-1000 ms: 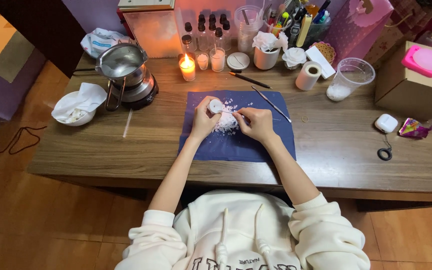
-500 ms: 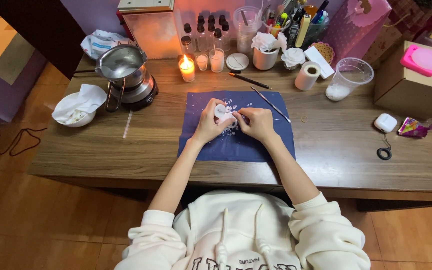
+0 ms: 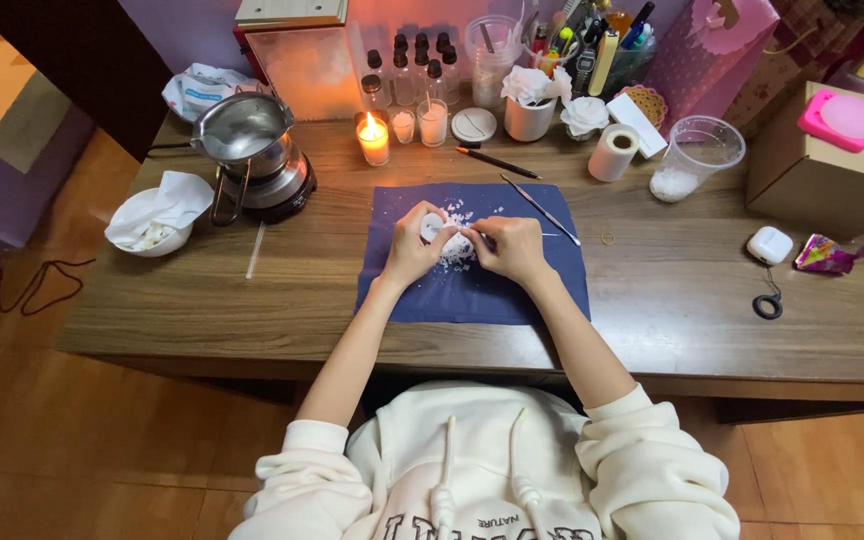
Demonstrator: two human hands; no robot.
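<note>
My left hand holds a small round white cup tilted over a dark blue cloth on the wooden table. Close beside it, my right hand grips a thin metal tool whose tip points into the cup. White wax flakes lie scattered on the cloth between and under both hands.
A steel pitcher on a small heater and a white bowl with tissue stand at left. A lit candle, small bottles, jars and a paper roll line the back. A plastic cup, a cardboard box and a white case sit at right.
My left hand has turned and lowered the white cup closer to the cloth, toward my right hand. The tool tip stays at the cup. More flakes lie beneath.
</note>
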